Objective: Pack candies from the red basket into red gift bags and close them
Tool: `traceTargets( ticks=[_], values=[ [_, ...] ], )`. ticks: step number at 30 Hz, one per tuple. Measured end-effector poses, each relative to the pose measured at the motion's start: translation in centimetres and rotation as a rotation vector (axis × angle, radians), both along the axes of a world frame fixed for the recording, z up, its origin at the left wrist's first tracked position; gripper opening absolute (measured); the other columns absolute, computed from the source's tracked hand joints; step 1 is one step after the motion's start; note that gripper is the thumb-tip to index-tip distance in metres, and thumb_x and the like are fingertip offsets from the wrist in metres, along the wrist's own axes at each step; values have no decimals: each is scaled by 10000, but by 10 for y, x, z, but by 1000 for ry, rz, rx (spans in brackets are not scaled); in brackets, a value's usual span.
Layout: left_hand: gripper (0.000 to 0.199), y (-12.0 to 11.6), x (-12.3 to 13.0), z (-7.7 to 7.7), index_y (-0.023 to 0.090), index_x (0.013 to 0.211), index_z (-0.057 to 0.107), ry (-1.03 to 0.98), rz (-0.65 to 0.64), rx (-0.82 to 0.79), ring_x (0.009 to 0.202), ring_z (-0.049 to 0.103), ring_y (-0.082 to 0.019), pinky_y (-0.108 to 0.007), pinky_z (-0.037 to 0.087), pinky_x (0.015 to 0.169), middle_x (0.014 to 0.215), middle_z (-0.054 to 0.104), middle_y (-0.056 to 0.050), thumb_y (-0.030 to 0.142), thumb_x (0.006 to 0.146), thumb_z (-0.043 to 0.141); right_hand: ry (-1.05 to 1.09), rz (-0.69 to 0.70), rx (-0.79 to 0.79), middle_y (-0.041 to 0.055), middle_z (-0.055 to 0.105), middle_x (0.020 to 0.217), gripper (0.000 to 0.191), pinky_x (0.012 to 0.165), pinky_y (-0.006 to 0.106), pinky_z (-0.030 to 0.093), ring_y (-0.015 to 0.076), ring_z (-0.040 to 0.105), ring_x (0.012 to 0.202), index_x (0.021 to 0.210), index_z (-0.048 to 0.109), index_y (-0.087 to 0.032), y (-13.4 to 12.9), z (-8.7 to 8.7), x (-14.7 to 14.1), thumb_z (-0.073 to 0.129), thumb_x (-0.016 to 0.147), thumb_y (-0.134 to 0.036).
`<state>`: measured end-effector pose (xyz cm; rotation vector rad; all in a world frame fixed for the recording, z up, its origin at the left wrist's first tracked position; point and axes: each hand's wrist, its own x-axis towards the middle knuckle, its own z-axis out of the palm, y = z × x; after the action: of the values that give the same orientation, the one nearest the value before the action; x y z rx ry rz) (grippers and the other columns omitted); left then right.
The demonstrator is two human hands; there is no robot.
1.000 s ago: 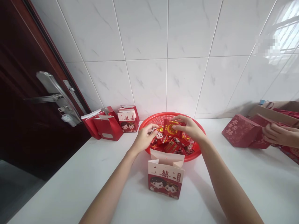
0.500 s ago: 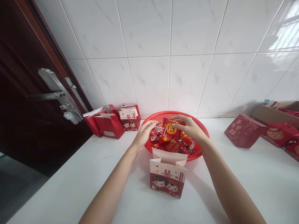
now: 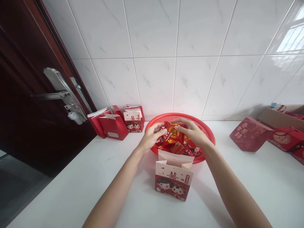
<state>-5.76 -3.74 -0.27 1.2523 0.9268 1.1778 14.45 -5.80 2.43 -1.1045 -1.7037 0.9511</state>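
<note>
**White counter [image 3: 71, 193], tiled wall [image 3: 154, 34]**

The right hand [image 3: 194, 133] pinches a red-and-gold packet [image 3: 173, 135] over the red basket [image 3: 209, 136]; the left hand [image 3: 151, 137], half-curled, is at its edge, hold unclear. Wrapped sweets [image 3: 178, 148] lie beneath; an open printed box [image 3: 173, 183] stands in front.

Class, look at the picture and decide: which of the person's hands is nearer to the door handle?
Left. The left hand is right of the door handle, at the left side of the basket; the right hand is farther right, over the basket.
</note>
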Motion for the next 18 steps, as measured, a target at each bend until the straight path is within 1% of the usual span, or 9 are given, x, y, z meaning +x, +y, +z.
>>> traceTargets(
  ticks=[3,6,9,11,13,14,15,16,18],
  values=[
    [370,0,0,0,210,1008,754,0,-24,19,911,691,-207,-308,536,820,957,759,-41,331,675,860,-21,25,-3,49,685,1239,271,901,369,524,225,633,1092,1154,685,-271,1,0,-3,602,932,-403],
    [319,-1,1,2,194,903,758,-4,-61,57,813,670,-185,-289,521,761,848,738,-26,393,674,855,-67,61,-21,56,693,1206,291,864,355,535,225,636,1064,1183,669,-270,1,10,-7,583,949,-420],
    [305,-1,4,2,194,787,721,-96,23,108,775,644,-168,-275,502,733,789,710,-5,417,638,867,-99,117,-52,58,704,1175,334,855,342,542,232,641,1065,1174,673,-277,10,24,-11,556,964,-509],
    [320,-1,5,2,198,746,685,-184,105,124,772,630,-156,-264,493,728,779,695,8,418,611,873,-75,117,-49,63,700,1199,400,870,335,544,234,643,1083,1151,681,-273,26,28,-10,484,983,-578],
    [345,-1,7,2,200,714,645,-238,185,113,737,603,-135,-243,474,689,745,664,27,409,577,882,-79,55,-36,88,698,1210,462,849,330,553,222,666,1034,1143,668,-238,47,25,-7,387,1013,-581],
    [357,-1,7,2,200,695,624,-250,224,103,710,583,-121,-230,460,661,720,638,38,404,561,885,-150,12,-30,107,707,1168,474,810,326,557,212,680,969,1140,655,-210,58,20,-5,346,1028,-551],
    [369,-1,7,2,199,679,605,-256,259,95,686,561,-109,-218,444,636,700,611,47,399,547,886,-280,-49,-17,109,720,1082,449,761,310,553,195,685,893,1109,648,-193,69,13,-2,332,1035,-503],
    [379,-1,7,3,199,668,593,-258,285,87,667,541,-100,-209,430,615,687,587,53,395,534,888,-359,-71,-28,111,723,977,350,716,312,542,201,679,828,1034,661,-180,79,5,1,448,997,-454],
    [396,0,7,4,197,660,583,-263,310,70,651,520,-91,-197,411,588,685,568,55,395,510,891,-476,-82,-32,81,698,800,142,675,314,514,212,654,756,822,667,-192,94,-13,6,706,821,-328]
  ],
)
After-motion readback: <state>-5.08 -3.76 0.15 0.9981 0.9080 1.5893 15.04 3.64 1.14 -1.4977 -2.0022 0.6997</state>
